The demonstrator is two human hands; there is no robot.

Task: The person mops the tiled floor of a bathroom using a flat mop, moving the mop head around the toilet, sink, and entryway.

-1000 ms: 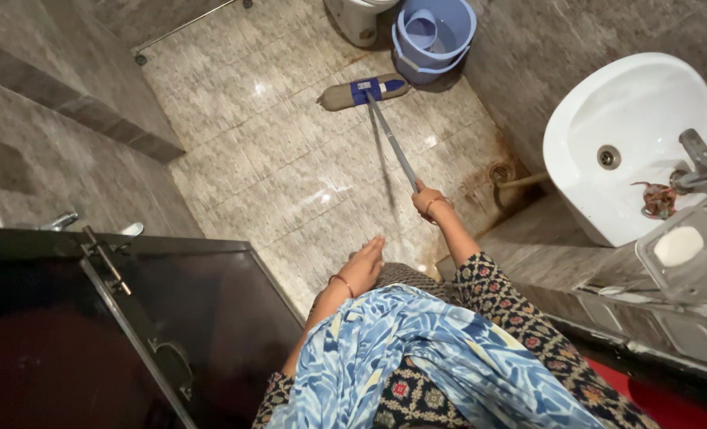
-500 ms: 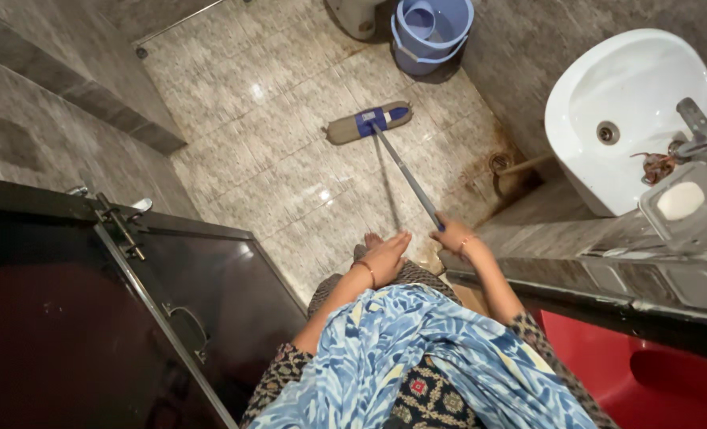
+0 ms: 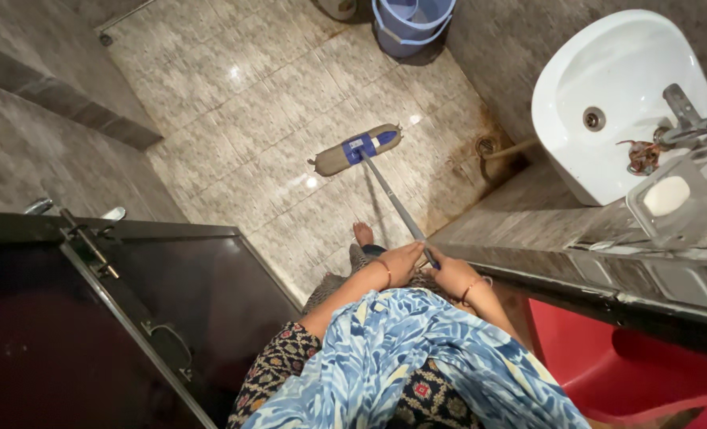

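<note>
Small home bathroom: glossy mottled floor tiles [image 3: 234,119] with a rust-stained floor drain [image 3: 486,146], stone-look tiled walls [image 3: 44,135], white wall-hung washbasin [image 3: 600,71] with tap [image 3: 683,111], soap in a clear dish [image 3: 667,195], blue bucket [image 3: 411,20], dark door [image 3: 91,318].

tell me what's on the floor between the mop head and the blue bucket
Nothing: in the head view only bare, glossy floor tile lies between the mop head and the blue bucket. The rusty drain sits off to the side.
</note>
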